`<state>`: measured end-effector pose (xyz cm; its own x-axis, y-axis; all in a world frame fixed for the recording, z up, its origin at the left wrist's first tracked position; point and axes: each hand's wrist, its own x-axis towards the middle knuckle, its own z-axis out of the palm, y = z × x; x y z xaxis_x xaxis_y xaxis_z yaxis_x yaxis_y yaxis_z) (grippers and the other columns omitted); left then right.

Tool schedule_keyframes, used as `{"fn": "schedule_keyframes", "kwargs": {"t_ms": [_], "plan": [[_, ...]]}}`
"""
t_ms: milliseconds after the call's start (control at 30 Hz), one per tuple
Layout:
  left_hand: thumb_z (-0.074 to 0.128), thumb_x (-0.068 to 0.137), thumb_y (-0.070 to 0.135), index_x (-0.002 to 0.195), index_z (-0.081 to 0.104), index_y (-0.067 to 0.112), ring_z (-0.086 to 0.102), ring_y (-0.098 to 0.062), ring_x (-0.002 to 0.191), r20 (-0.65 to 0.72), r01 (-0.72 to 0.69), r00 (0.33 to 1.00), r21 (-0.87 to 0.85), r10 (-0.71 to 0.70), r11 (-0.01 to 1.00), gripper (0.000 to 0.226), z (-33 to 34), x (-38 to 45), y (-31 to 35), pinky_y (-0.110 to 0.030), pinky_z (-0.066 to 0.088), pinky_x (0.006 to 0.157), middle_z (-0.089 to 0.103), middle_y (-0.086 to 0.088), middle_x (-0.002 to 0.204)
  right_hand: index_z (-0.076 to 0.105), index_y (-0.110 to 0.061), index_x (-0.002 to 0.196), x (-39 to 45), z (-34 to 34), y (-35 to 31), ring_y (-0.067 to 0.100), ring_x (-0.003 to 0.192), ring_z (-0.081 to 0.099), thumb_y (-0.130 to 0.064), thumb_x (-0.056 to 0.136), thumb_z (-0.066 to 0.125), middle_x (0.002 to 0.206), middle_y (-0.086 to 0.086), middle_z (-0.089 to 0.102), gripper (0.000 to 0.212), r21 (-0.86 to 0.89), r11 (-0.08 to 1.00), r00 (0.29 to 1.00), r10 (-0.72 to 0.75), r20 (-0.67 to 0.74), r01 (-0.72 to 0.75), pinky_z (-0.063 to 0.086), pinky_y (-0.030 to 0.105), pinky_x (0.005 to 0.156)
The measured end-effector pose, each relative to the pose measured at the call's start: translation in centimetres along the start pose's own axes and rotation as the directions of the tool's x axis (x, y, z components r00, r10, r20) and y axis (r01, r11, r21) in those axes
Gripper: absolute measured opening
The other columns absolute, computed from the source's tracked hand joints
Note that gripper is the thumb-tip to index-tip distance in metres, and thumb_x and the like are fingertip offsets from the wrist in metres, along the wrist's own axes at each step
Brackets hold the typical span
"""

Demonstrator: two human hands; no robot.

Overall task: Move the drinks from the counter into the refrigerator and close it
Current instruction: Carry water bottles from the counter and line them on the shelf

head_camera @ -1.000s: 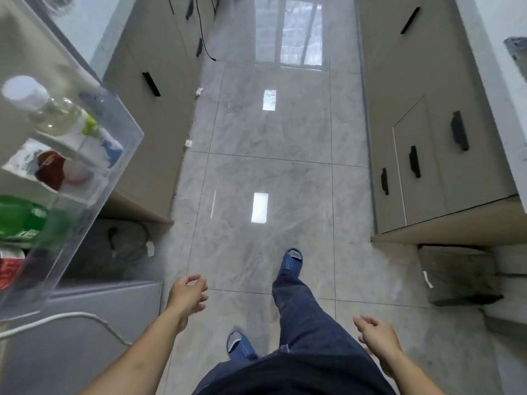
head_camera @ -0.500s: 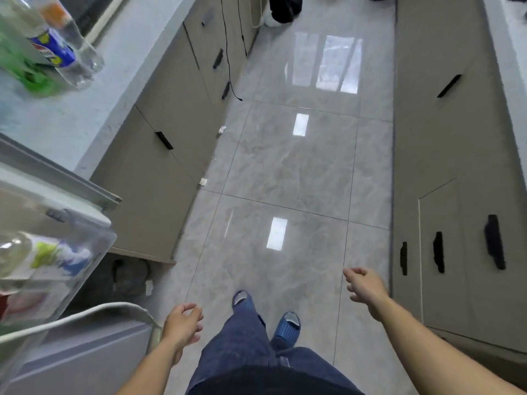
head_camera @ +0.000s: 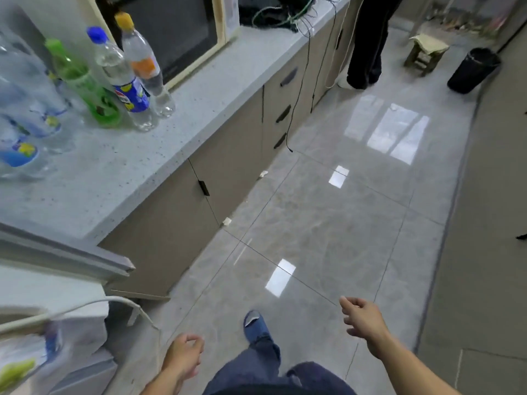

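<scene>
Several drink bottles stand on the grey counter (head_camera: 159,155) at upper left: a green bottle (head_camera: 82,84), a clear bottle with a blue cap and blue label (head_camera: 122,84), a clear bottle with an orange cap (head_camera: 145,64), and blurred clear bottles (head_camera: 25,118) at the far left. The open refrigerator door (head_camera: 48,332) fills the lower left, a bottle showing in its shelf. My left hand (head_camera: 184,359) hangs low with loosely curled fingers and holds nothing. My right hand (head_camera: 362,316) reaches forward over the floor, fingers relaxed, also holding nothing.
A microwave (head_camera: 176,32) sits on the counter behind the bottles, with cables (head_camera: 285,10) beyond it. Another person's legs (head_camera: 368,44) stand by the far cabinets. A stool (head_camera: 426,52) and a black bin (head_camera: 473,69) are at the back right. Beige cabinets line both sides of the tiled floor.
The view has lifted and turned left, bringing the counter and its bottles into sight. My right hand has risen and moved forward; my left hand stays low.
</scene>
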<state>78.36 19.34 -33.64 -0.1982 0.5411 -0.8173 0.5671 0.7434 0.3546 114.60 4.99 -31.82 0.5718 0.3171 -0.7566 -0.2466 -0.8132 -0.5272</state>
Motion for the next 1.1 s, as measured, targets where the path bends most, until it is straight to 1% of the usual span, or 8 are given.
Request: {"fn": "schedule_keyframes", "kwargs": {"t_ms": [100,333,500,633,733,833,1000,1100], "plan": [[0.055,0.093,0.018,0.098,0.063,0.014,0.056,-0.022,0.065,0.014,-0.029,0.999,-0.096,0.030,0.995,0.010,0.6,0.6,5.2,-0.026,0.046,0.059,0.068,-0.009,0.082,0.064,-0.010,0.106,2.6,-0.6,-3.4,0.025,0.079,0.059,-0.034,0.096,0.063,0.097,0.010,0.065,0.026,-0.076,0.997,1.000,0.011,0.025,-0.009,0.049,0.032,0.064],[0.057,0.096,0.026,0.097,0.061,0.023,0.065,-0.020,0.076,-0.053,-0.037,0.998,-0.269,0.024,0.962,0.006,2.4,0.7,13.1,-0.027,0.053,0.057,0.069,-0.006,0.094,0.066,-0.004,0.093,9.0,-1.9,-9.9,0.027,0.066,0.055,-0.028,0.091,0.070,0.076,0.015,0.063,0.025,-0.295,0.955,0.997,0.037,0.064,-0.017,0.050,0.034,0.060],[0.058,0.095,0.027,0.097,0.062,0.022,0.065,-0.020,0.073,-0.154,0.014,0.984,-0.419,-0.087,0.908,0.006,3.8,-0.1,16.3,-0.026,0.054,0.054,0.070,-0.008,0.093,0.069,-0.001,0.078,16.1,-1.4,-16.7,0.023,0.055,0.051,-0.023,0.087,0.075,0.061,0.012,0.059,0.024,-0.428,0.902,0.989,0.004,0.148,0.060,0.045,0.030,0.052],[0.060,0.097,0.020,0.098,0.063,0.017,0.060,-0.023,0.066,-0.243,0.022,0.950,-0.569,-0.194,0.822,0.005,6.1,-1.6,18.7,-0.029,0.047,0.054,0.070,-0.014,0.088,0.067,-0.005,0.076,19.9,1.3,-24.7,0.021,0.052,0.048,-0.022,0.089,0.072,0.058,0.008,0.056,0.022,-0.484,0.854,0.953,-0.041,0.301,0.190,0.042,0.026,0.048],[0.058,0.098,0.015,0.100,0.061,0.013,0.060,-0.023,0.067,-0.292,-0.021,0.928,-0.659,-0.230,0.752,0.004,7.0,-2.5,21.4,-0.029,0.048,0.053,0.069,-0.014,0.088,0.065,-0.007,0.080,20.7,4.9,-30.7,0.022,0.052,0.047,-0.023,0.092,0.069,0.056,0.006,0.053,0.020,-0.475,0.816,0.891,-0.104,0.442,0.331,0.039,0.027,0.049],[0.057,0.098,0.011,0.103,0.061,0.010,0.059,-0.021,0.067,-0.351,-0.096,0.903,-0.728,-0.248,0.679,0.006,7.0,-3.2,23.2,-0.029,0.046,0.050,0.069,-0.014,0.088,0.067,-0.009,0.090,18.9,9.0,-35.8,0.022,0.059,0.050,-0.024,0.092,0.066,0.064,0.006,0.057,0.015,-0.460,0.759,0.811,-0.150,0.566,0.461,0.044,0.030,0.053],[0.061,0.094,0.016,0.105,0.062,0.023,0.067,-0.016,0.074,-0.478,-0.227,0.839,-0.740,-0.259,0.633,0.013,2.9,-3.2,26.5,-0.020,0.054,0.052,0.071,-0.006,0.090,0.068,-0.018,0.097,12.8,17.8,-41.9,0.021,0.075,0.062,-0.026,0.093,0.064,0.082,0.004,0.067,0.010,-0.332,0.688,0.619,-0.217,0.755,0.645,0.056,0.040,0.075],[0.062,0.095,0.025,0.109,0.061,0.032,0.069,-0.010,0.072,-0.573,-0.340,0.792,-0.702,-0.212,0.625,0.016,-0.7,-2.6,28.3,-0.019,0.056,0.056,0.071,-0.001,0.089,0.069,-0.019,0.104,8.1,23.0,-44.6,0.018,0.089,0.065,-0.032,0.093,0.066,0.094,-0.001,0.069,0.018,-0.223,0.646,0.479,-0.251,0.841,0.730,0.057,0.040,0.089]]}}
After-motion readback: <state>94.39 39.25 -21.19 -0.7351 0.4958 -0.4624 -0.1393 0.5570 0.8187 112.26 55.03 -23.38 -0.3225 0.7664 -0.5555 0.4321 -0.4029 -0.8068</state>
